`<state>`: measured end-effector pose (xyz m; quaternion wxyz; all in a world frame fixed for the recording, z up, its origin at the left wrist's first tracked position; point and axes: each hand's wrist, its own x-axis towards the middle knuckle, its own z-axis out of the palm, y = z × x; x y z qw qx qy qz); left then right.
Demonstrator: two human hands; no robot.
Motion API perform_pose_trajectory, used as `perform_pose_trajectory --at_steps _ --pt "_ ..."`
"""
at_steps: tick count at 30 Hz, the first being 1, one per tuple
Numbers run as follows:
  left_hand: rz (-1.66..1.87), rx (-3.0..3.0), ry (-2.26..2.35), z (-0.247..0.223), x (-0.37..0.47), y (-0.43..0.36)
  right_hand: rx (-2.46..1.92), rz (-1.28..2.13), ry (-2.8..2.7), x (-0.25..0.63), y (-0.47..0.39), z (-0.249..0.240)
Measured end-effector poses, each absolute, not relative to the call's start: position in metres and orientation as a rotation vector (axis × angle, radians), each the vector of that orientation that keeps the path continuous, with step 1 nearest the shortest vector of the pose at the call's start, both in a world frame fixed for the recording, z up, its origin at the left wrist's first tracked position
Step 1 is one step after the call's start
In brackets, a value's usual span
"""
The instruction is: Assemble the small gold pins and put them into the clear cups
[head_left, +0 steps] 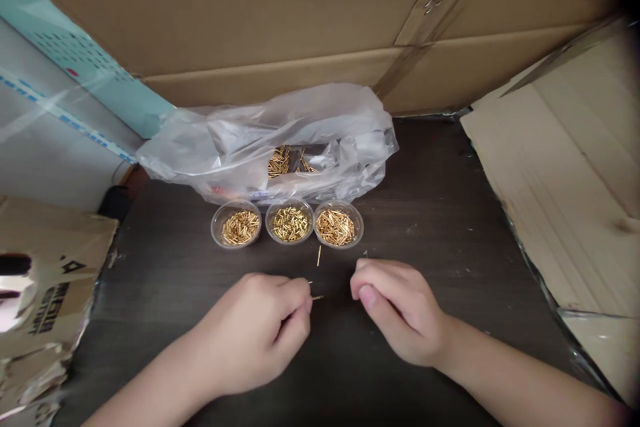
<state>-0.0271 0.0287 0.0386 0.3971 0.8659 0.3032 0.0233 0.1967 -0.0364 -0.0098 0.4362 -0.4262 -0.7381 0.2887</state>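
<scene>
My left hand (267, 323) is closed, thumb against the bent forefinger, and a thin gold pin (318, 297) sticks out from its fingertips. A second small tip shows just above that pin. To the right, my right hand (400, 307) is curled with its thumb pressed on the forefinger; whatever it may hold is hidden. One loose gold pin (319, 255) lies on the dark table between the hands and the cups. Three clear round cups stand in a row beyond: the left cup (214, 230), the middle cup (269, 230) and the right cup (360, 230), each with many small gold metal pieces.
Behind the cups lies a crumpled clear plastic bag (240, 147) with more gold pins (279, 162) in its opening. Cardboard walls the dark tabletop (425, 213) at the back (280, 7), the right (565, 180) and the lower left (55, 287).
</scene>
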Motion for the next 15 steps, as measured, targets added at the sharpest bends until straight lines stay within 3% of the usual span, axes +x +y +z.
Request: perform_pose_trajectory --at_steps 6,15 --pt "-0.528 2.45 1.026 0.067 -0.025 0.029 -1.141 0.698 -1.798 0.196 -0.034 -0.013" --pt "-0.704 2.44 0.96 0.069 -0.009 0.033 -1.159 0.625 -1.861 0.196 -0.036 -0.016"
